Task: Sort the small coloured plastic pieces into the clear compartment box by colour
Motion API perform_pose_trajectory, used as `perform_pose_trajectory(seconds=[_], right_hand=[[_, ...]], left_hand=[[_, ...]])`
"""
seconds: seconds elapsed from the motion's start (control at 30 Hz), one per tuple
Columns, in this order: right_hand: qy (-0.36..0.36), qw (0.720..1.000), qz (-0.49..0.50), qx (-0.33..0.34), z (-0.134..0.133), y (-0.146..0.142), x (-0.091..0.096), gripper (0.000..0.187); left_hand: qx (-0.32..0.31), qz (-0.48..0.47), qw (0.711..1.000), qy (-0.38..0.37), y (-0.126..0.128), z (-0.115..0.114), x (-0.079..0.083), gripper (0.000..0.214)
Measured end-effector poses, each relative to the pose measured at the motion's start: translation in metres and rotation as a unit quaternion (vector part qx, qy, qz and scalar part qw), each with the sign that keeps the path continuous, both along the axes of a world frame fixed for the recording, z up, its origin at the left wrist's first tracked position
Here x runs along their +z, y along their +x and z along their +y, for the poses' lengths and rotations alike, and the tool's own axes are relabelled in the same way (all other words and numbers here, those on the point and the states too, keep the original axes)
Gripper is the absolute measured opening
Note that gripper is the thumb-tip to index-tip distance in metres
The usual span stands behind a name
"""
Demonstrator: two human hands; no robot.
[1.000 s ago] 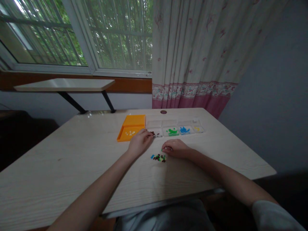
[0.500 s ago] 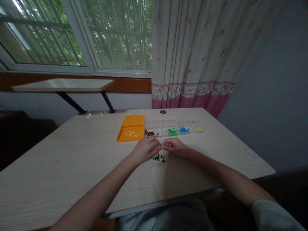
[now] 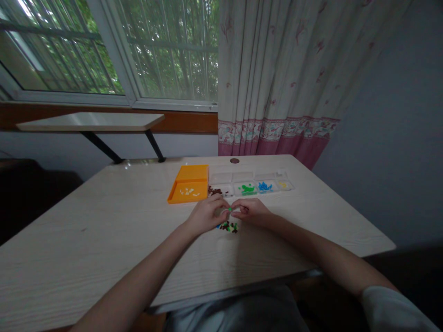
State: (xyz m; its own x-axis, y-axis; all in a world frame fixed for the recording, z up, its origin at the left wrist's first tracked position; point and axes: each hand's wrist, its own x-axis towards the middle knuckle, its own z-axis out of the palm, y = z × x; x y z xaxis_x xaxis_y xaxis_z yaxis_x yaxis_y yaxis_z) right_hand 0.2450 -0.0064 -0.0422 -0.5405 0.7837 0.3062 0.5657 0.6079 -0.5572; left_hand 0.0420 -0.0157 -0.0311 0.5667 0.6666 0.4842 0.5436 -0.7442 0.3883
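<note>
Over the middle of the table, my left hand (image 3: pixel 206 215) pinches a small green piece (image 3: pixel 230 209) between thumb and fingertips. Its exact kind is too small to make out. Facing it from the right is my right hand (image 3: pixel 253 212), thumb and index fingertips apart close to the green piece, the other fingers curled in. I see nothing held in it. Just below the hands lies a cluster of small brown, green, blue and pale pieces (image 3: pixel 228 227), its left end partly covered by my left hand.
Behind the hands, an opened orange case (image 3: pixel 191 173) holds white pieces. Beside it, a clear compartment tray (image 3: pixel 232 177) has brown pieces (image 3: pixel 215 191), green pieces (image 3: pixel 248 188), blue pieces (image 3: pixel 265 186) and yellow pieces (image 3: pixel 283 184). A raised shelf (image 3: pixel 93 121) stands at the table's back left.
My right thumb and index finger have parted, and the green piece now shows at my left fingertips. Both hands stay in nearly the same place; the cluster looks unchanged.
</note>
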Motion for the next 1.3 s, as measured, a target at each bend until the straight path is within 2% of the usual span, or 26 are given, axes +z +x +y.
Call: perform_pose_trajectory(seconds=[0.13, 0.27, 0.4, 0.57, 0.7, 0.83, 1.03, 1.3], right_hand=[[0.062, 0.998, -0.014, -0.021, -0.002, -0.002, 0.000, 0.020], [0.098, 0.995, -0.013, -0.012, 0.000, -0.002, -0.003, 0.020], [0.151, 0.988, -0.014, -0.011, 0.002, 0.002, -0.004, 0.020], [0.263, 0.963, 0.050, -0.043, 0.004, 0.008, 0.004, 0.022], [0.305, 0.948, 0.067, -0.055, 0.005, 0.013, 0.012, 0.021], [0.305, 0.948, 0.053, -0.067, 0.006, 0.015, 0.012, 0.022], [0.248, 0.965, 0.023, -0.084, 0.006, 0.017, 0.010, 0.028], [0.214, 0.969, 0.013, -0.119, 0.015, 0.023, 0.009, 0.027]], left_hand=[[-0.008, -0.002, 1.000, -0.005, 0.002, 0.000, -0.001, 0.014], [-0.001, -0.005, 1.000, -0.012, 0.003, -0.001, -0.001, 0.015], [-0.003, 0.009, 0.999, -0.038, -0.003, 0.001, 0.008, 0.016], [-0.094, 0.121, 0.974, -0.164, -0.019, 0.006, 0.022, 0.013], [-0.138, 0.142, 0.963, -0.183, -0.020, 0.004, 0.022, 0.014], [-0.143, 0.140, 0.965, -0.172, -0.014, 0.000, 0.022, 0.013], [-0.154, 0.130, 0.968, -0.152, -0.012, -0.003, 0.024, 0.011], [-0.132, 0.130, 0.973, -0.140, -0.011, -0.003, 0.020, 0.013]])
